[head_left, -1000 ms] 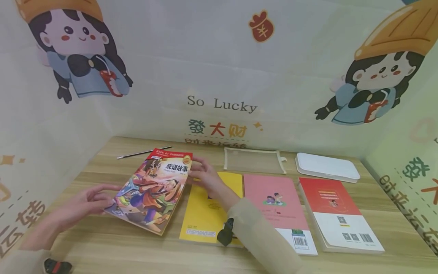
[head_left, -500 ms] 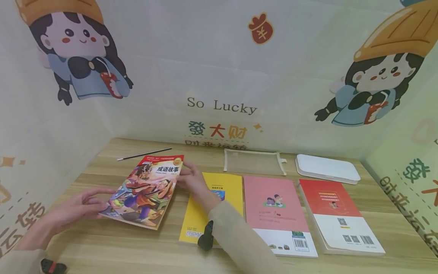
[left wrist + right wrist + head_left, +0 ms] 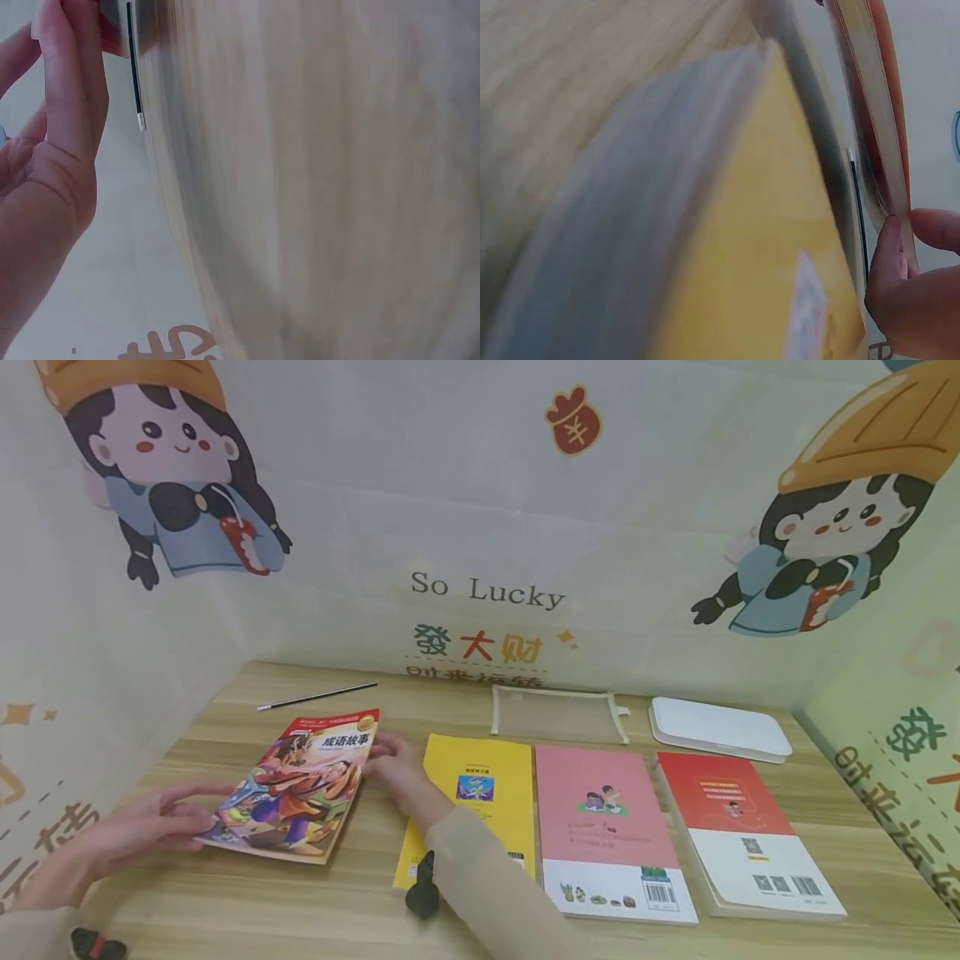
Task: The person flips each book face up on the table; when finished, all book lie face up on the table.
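Note:
A colourful storybook (image 3: 296, 789) with a red top band is held between both hands over the left part of the table, its cover facing up. At its lower left edge my left hand (image 3: 153, 831) grips it; in the left wrist view the fingers (image 3: 71, 82) reach up to the book, most of which is out of frame. My right hand (image 3: 401, 777) pinches the upper right edge. The right wrist view shows the thumb (image 3: 937, 227) on one face of the book (image 3: 881, 112) and fingers on the other. Beside it lies a yellow book (image 3: 480, 777), partly covered by the right forearm.
Right of the yellow book lie a pink book (image 3: 600, 785) and a red-and-white book (image 3: 750, 835), in a row. Behind them are a mesh zip pouch (image 3: 555, 714) and a white case (image 3: 720, 728). A black pencil (image 3: 318, 696) lies at the back left. Printed cloth (image 3: 480, 510) walls the table.
Both hands have carried the storybook left and slightly toward the person, lowering it. More of the yellow book shows now, and the pencil is fully uncovered.

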A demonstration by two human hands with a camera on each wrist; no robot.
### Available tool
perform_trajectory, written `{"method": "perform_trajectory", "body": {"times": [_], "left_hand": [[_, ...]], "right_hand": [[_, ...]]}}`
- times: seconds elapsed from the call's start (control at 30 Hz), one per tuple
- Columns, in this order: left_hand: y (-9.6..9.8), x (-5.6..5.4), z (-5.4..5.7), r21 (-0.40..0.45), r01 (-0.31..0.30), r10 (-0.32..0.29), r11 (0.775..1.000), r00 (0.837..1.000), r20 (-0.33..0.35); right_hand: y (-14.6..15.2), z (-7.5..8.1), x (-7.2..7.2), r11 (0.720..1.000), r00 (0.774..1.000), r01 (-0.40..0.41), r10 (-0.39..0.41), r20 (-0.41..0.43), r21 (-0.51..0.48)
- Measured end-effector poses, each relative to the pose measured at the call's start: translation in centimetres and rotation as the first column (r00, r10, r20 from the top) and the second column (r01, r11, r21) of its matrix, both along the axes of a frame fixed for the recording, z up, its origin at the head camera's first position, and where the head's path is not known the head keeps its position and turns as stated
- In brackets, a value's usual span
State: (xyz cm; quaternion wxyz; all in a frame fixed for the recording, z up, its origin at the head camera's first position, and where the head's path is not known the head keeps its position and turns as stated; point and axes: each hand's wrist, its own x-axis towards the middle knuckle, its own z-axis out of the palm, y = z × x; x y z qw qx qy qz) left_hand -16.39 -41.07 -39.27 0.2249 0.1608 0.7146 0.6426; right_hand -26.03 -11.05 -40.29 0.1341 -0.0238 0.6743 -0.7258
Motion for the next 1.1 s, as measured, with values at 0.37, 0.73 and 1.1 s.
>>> {"method": "perform_trajectory", "body": {"times": [0.37, 0.73, 1.1], "left_hand": [[-0.5, -0.1, 0.4, -0.082, -0.036, 0.044, 0.996, 0.994, 0.096], [-0.3, 0.1, 1.1, -0.36, -0.09, 0.093, 0.929, 0.996, -0.01], [2.4, 0.2, 2.8, -0.628, -0.26, 0.177, 0.734, 0.965, -0.192]], "right_hand": [[-1.1, -0.2, 0.3, 0.992, 0.993, -0.092, 0.098, 0.068, -0.083], [-1.4, -0.2, 0.8, 0.973, 0.975, -0.165, 0.186, 0.12, -0.161], [0.8, 1.2, 0.4, 0.963, 0.959, -0.256, 0.264, 0.105, -0.08]]}}
